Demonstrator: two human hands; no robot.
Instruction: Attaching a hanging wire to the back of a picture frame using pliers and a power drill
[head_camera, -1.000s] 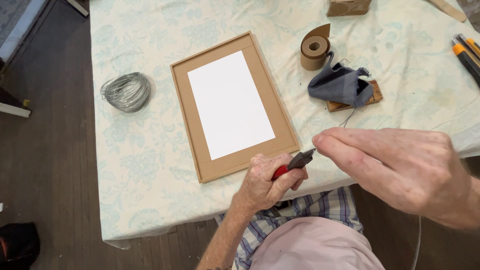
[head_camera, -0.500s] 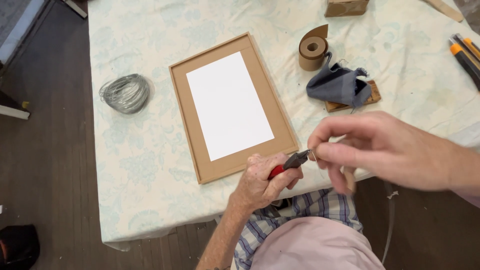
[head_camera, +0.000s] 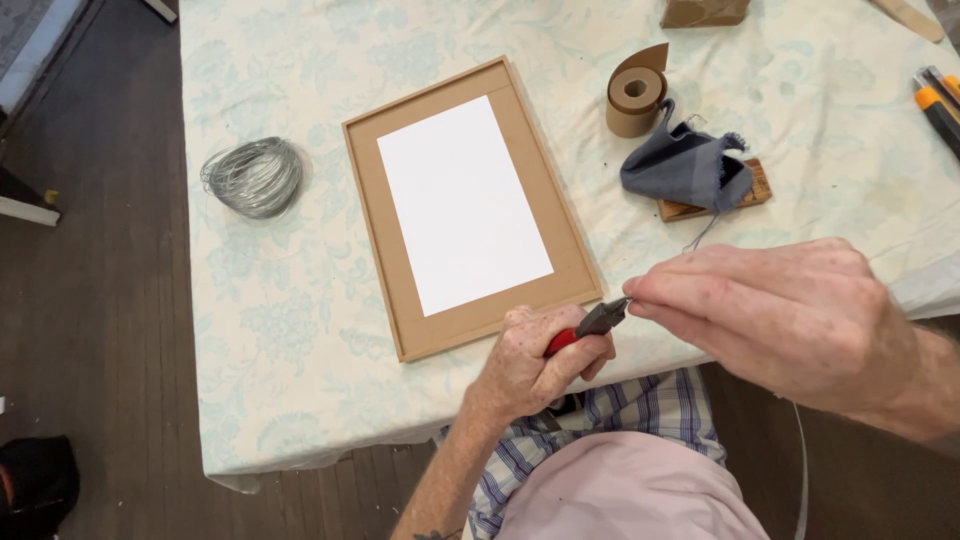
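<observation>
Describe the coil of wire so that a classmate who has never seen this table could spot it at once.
Start at the pale floral tablecloth and find the brown picture frame at its centre. To the frame's left, near the table edge, lies the coil of wire: a loose, round, silver-grey bundle, the only shiny metal thing on that side.

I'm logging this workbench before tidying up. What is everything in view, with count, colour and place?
picture frame: one, brown with white centre, mid-table
wire coil: one, silver, left of frame
tape roll: one, brown, right of frame
cloth: one, grey-blue, on wooden block
knives: two, orange-black, right edge
tablecloth: one, pale floral
pliers: one, red-handled, in left hand
right hand: pinching wire at plier tips
</observation>
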